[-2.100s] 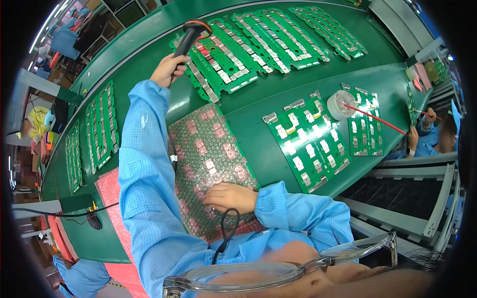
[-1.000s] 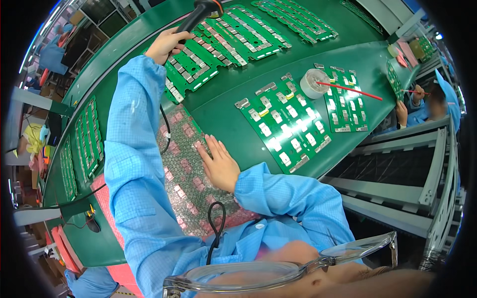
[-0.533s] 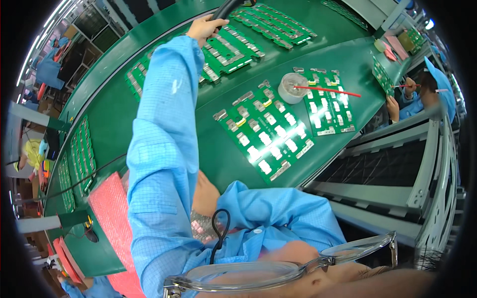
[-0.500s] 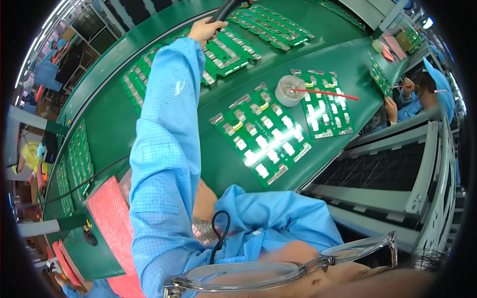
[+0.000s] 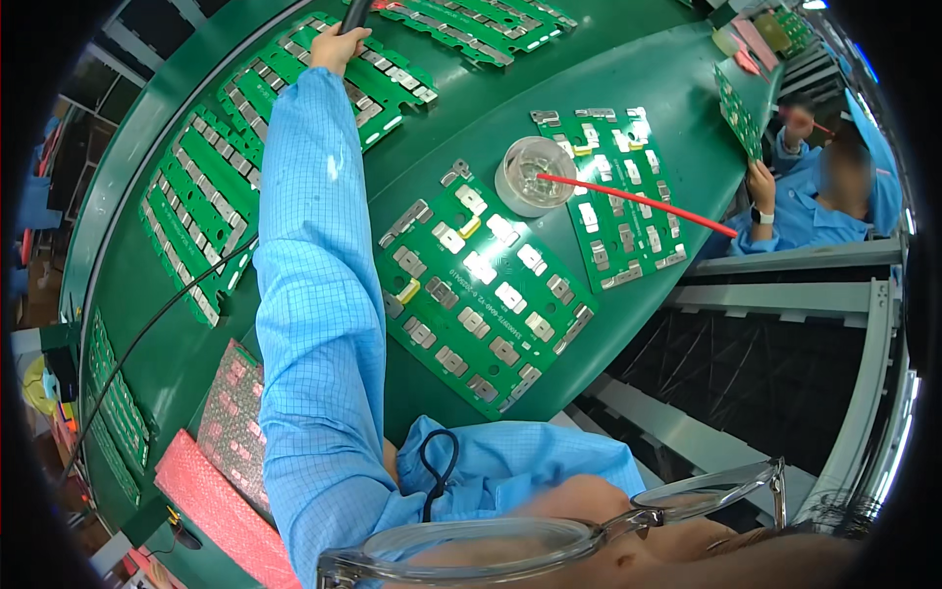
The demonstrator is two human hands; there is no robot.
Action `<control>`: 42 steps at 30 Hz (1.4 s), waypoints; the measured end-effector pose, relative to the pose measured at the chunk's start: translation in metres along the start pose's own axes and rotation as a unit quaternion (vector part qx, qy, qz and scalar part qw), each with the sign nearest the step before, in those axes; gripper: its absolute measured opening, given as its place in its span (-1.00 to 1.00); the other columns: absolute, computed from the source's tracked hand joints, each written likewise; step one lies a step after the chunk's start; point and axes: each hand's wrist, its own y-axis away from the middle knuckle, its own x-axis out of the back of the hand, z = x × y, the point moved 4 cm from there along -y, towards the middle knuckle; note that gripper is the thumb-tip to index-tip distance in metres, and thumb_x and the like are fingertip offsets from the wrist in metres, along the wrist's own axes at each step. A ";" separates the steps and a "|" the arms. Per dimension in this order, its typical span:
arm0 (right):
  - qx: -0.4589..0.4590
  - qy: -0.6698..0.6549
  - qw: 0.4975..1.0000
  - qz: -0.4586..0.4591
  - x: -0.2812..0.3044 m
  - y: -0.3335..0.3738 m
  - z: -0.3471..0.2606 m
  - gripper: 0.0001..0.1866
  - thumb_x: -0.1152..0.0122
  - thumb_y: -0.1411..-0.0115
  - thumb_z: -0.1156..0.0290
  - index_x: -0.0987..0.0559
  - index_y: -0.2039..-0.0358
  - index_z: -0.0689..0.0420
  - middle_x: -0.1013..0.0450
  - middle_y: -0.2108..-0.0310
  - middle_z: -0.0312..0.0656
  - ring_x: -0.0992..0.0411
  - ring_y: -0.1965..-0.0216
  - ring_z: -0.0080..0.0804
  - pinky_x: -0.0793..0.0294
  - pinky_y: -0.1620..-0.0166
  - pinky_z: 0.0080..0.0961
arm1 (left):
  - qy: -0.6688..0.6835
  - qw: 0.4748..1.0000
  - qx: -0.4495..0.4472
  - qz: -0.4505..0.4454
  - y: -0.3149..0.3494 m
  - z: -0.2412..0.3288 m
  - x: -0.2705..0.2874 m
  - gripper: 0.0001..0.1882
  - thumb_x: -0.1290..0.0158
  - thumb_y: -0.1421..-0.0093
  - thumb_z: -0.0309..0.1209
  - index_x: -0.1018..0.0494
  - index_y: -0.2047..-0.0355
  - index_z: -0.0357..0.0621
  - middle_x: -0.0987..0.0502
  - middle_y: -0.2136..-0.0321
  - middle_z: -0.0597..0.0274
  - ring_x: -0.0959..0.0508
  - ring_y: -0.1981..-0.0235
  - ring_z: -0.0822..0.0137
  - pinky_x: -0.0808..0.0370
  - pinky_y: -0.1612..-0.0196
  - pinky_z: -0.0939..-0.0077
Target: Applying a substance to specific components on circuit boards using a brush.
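My left arm in a blue checked sleeve stretches to the far side of the green table. The left hand (image 5: 339, 47) is closed round a black tube-like thing (image 5: 357, 14), whose far end is cut off by the picture's edge. Under and beside that hand lie green circuit boards (image 5: 201, 187) with rows of metal pieces. My right hand (image 5: 392, 461) is almost wholly hidden behind the left sleeve; its fingers do not show. Nearer me lies a large circuit board (image 5: 481, 294). A clear round tub (image 5: 535, 177) holding a red stick (image 5: 648, 203) stands beside it, by another board (image 5: 618, 196).
Pink bubble wrap (image 5: 216, 510) and a wrapped board (image 5: 234, 417) lie left of my sleeve. A black cable (image 5: 147, 334) crosses the left side. At right, a co-worker (image 5: 824, 196) holds a board (image 5: 736, 113) upright. A grey metal frame (image 5: 785, 319) borders the table.
The whole view has shifted, and the table's things sit differently in it. My left hand still grips the black thing. My right hand, partly visible before, is now mostly behind the left sleeve.
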 end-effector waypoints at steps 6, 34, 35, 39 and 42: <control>0.033 0.015 0.999 -0.001 0.007 -0.006 -0.012 -0.62 0.05 -0.20 0.37 -0.39 -0.02 0.21 -0.38 0.05 0.01 -0.36 0.01 -0.09 -0.34 -0.07 -0.38 | 0.001 1.000 0.031 0.004 0.011 -0.001 0.003 -0.75 -0.24 0.02 -0.46 -0.47 0.32 -0.22 -0.40 0.61 0.42 -0.40 0.62 0.58 -0.37 0.55 0.74; 0.318 0.370 0.873 -0.011 0.033 -0.039 -0.069 -0.47 -0.07 -0.16 0.27 -0.25 -0.08 0.25 -0.09 -0.14 0.15 -0.07 -0.16 0.12 -0.08 -0.19 -0.14 | -0.581 0.668 0.113 0.451 0.862 0.163 0.589 -0.55 -0.14 -0.08 -0.09 -0.47 0.30 -0.30 -0.48 0.57 0.00 -0.46 0.55 0.21 -0.37 0.44 0.35; 0.292 0.305 0.906 0.007 0.050 -0.063 -0.079 -0.45 -0.08 -0.15 0.23 -0.24 -0.07 0.28 -0.11 -0.12 0.17 -0.08 -0.16 0.09 -0.09 -0.18 -0.15 | -0.549 0.691 0.100 0.460 0.870 0.136 0.592 -0.55 -0.12 -0.11 -0.09 -0.48 0.30 -0.31 -0.49 0.57 0.04 -0.47 0.54 0.24 -0.37 0.43 0.35; 0.060 0.202 0.964 0.164 0.143 -0.206 -0.112 -0.43 -0.07 -0.04 0.13 -0.42 0.09 0.39 -0.35 0.05 0.24 -0.31 -0.01 0.09 -0.28 -0.07 -0.21 | -0.475 0.724 0.115 0.487 0.870 0.069 0.608 -0.54 -0.03 -0.18 -0.09 -0.45 0.17 -0.30 -0.53 0.49 0.01 -0.49 0.49 0.15 -0.41 0.34 0.34; -0.060 0.282 0.893 0.347 0.228 -0.286 -0.095 -0.53 0.02 -0.04 0.22 -0.49 0.17 0.37 -0.39 0.10 0.24 -0.35 -0.01 0.05 -0.33 -0.04 -0.19 | -0.546 0.678 0.122 0.477 0.852 0.072 0.596 -0.51 0.01 -0.20 -0.08 -0.38 0.02 -0.21 -0.50 0.30 -0.12 -0.49 0.30 0.04 -0.41 0.19 0.28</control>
